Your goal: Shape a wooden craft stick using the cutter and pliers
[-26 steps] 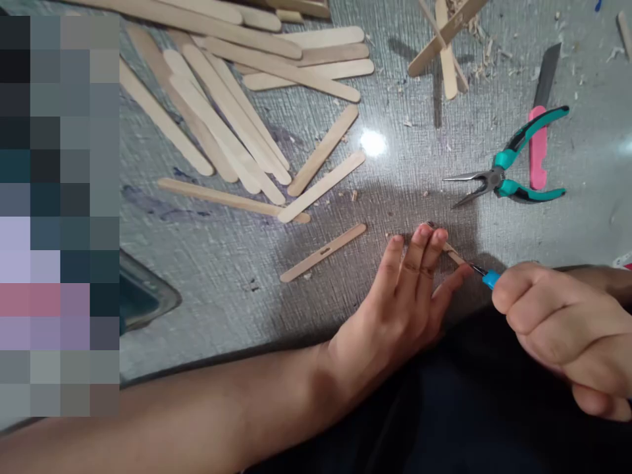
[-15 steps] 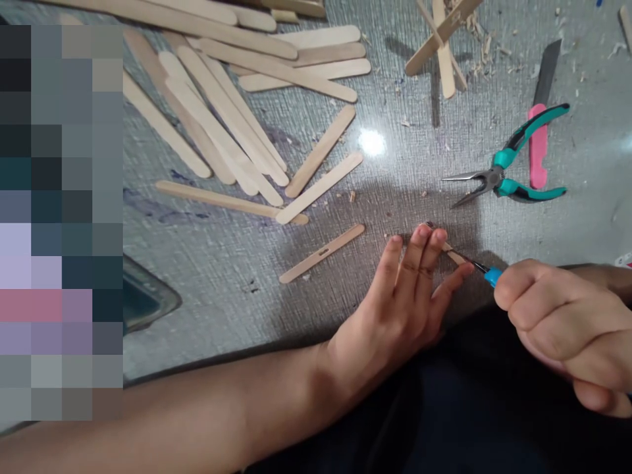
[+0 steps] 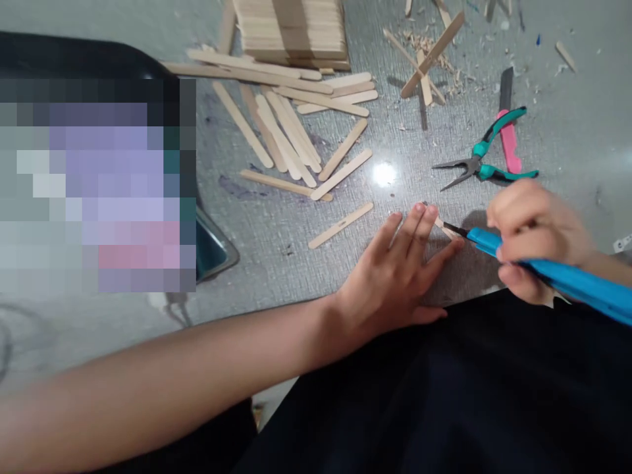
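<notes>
My left hand [image 3: 397, 266] lies flat on the table with its fingers stretched out, pressing down a wooden craft stick [image 3: 447, 228]. Most of that stick is hidden under the fingers. In my right hand [image 3: 536, 220] is a blue utility knife [image 3: 577, 280], its dark blade resting at the stick's visible part, close to my left fingertips. Left of my left hand lies a short craft stick with a small slot cut in its middle [image 3: 330, 233].
Needle-nose pliers [image 3: 474, 164] with teal handles lie open beside a pink cutter [image 3: 508, 141]. Crossed sticks [image 3: 423, 69] stand among wood shavings. Loose craft sticks [image 3: 291, 141] and a stacked bundle [image 3: 251, 39] are at the back. A dark-framed device [image 3: 148, 62] is on the left.
My right hand has turned, so the knife's long blue handle now shows. My left hand still presses the stick. The view has shifted, showing more of the table's back and left.
</notes>
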### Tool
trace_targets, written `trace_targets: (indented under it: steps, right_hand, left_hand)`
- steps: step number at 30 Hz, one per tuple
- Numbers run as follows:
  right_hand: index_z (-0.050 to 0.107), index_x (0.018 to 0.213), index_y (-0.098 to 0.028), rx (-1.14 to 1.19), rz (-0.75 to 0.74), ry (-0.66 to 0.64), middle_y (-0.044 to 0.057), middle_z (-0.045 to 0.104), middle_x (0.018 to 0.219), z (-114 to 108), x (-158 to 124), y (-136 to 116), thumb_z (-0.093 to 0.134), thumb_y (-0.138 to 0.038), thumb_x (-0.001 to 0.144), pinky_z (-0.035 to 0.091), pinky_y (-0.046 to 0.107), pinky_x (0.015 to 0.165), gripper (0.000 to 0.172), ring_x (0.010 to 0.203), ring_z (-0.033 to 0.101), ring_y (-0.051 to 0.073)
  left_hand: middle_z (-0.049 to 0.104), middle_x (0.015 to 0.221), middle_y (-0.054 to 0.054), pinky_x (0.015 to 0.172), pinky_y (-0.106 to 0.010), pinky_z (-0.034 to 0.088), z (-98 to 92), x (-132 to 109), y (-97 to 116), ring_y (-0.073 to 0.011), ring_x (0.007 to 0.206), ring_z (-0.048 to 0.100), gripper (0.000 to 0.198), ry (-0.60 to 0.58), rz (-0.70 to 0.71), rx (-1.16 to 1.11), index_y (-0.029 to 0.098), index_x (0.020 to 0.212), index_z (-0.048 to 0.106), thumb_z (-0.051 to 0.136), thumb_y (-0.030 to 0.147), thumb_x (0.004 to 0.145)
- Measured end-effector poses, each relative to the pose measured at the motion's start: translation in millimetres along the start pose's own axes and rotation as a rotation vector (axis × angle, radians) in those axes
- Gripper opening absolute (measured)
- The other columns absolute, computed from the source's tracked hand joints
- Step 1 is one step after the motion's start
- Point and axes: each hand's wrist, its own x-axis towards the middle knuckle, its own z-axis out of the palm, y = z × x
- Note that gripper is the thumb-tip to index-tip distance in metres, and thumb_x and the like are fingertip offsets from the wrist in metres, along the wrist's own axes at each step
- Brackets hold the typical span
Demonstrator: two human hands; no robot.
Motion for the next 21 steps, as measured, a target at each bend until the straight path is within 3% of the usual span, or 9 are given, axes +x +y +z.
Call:
trace_targets:
  steps: [3,6,10,13,16,21]
  right_hand:
    - [0.065,0.09,-0.026,-0.094,0.125,-0.04,-0.001,0.065,0.07,-3,11,4,0.062,-0.029,0.099,0.048,0.038,0.057,0.009,0.06,0.06,0.017]
    - [0.071,0.092,-0.028,-0.103,0.224,-0.041,-0.001,0.072,0.069,-5,11,8,0.064,-0.028,0.1,0.051,0.036,0.055,0.011,0.058,0.065,0.017]
    - [0.073,0.092,-0.029,-0.052,0.062,-0.005,-0.004,0.073,0.066,-10,8,17,0.066,-0.035,0.101,0.049,0.032,0.051,0.013,0.052,0.064,0.014]
    - [0.071,0.096,-0.029,-0.04,-0.113,-0.057,-0.005,0.075,0.07,-16,13,20,0.067,-0.033,0.101,0.052,0.031,0.056,0.008,0.057,0.069,0.015]
    - [0.07,0.103,-0.03,-0.085,-0.271,-0.119,-0.005,0.077,0.073,-24,21,20,0.065,-0.034,0.102,0.052,0.031,0.057,0.006,0.058,0.07,0.015]
    - [0.071,0.108,-0.03,-0.15,-0.462,-0.079,-0.005,0.077,0.074,-35,33,28,0.068,-0.038,0.103,0.05,0.031,0.055,0.01,0.056,0.067,0.014]
  left_hand:
    - [0.036,0.18,-0.031,0.134,-0.063,0.037,1.7,1,-6,-0.0512,0.168,0.04,0.108,0.011,-0.008,0.019,0.02,0.176,0.042,0.076,0.08,0.093]
    - [0.048,0.174,-0.03,0.129,-0.064,0.041,0.8,4,-16,-0.0497,0.162,0.049,0.078,0.124,-0.011,0.034,0.014,0.166,0.054,0.073,0.057,0.103]
    - [0.073,0.148,-0.022,0.116,-0.054,0.054,-1.5,8,-28,-0.0374,0.139,0.069,0.046,0.472,-0.064,-0.149,0.016,0.139,0.063,0.07,0.043,0.102]
    - [0.077,0.124,-0.015,0.094,-0.041,0.059,-1.9,15,-34,-0.0237,0.102,0.073,0.036,0.565,-0.203,-0.413,0.016,0.133,0.062,0.064,0.037,0.103]
    - [0.074,0.097,-0.007,0.072,-0.032,0.052,-7.8,24,-41,-0.0158,0.075,0.063,0.037,0.437,-0.369,-0.706,0.013,0.13,0.064,0.056,0.042,0.108]
    - [0.067,0.07,-0.002,0.063,-0.028,0.039,-34.9,40,-51,-0.0133,0.064,0.055,0.04,0.092,-0.372,-0.767,0.016,0.085,0.073,0.056,0.046,0.106]
